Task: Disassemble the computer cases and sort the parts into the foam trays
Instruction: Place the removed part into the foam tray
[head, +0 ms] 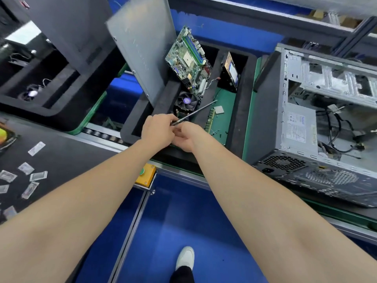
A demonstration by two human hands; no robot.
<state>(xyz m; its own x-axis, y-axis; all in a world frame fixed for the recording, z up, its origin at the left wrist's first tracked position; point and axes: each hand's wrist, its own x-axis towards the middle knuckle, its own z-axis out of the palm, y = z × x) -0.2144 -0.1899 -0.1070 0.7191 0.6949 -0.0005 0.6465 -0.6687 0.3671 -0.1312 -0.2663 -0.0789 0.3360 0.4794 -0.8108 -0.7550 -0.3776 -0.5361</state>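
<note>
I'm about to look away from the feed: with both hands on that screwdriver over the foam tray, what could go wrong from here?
1. The screwdriver shaft points over the cooler fan; a slip could jab it or the motherboard leaning beside it.
2. The side panel stands tilted in its slot and might tip if the foam tray gets bumped.
3. Loose screws lie near the RAM stick and could scratch it.

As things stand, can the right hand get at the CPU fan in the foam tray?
Probably yes. The CPU fan sits uncovered in its foam tray slot just beyond the right hand; only the screwdriver shaft crosses above it. But both hands are on that screwdriver, so it would have to let go first.
</note>
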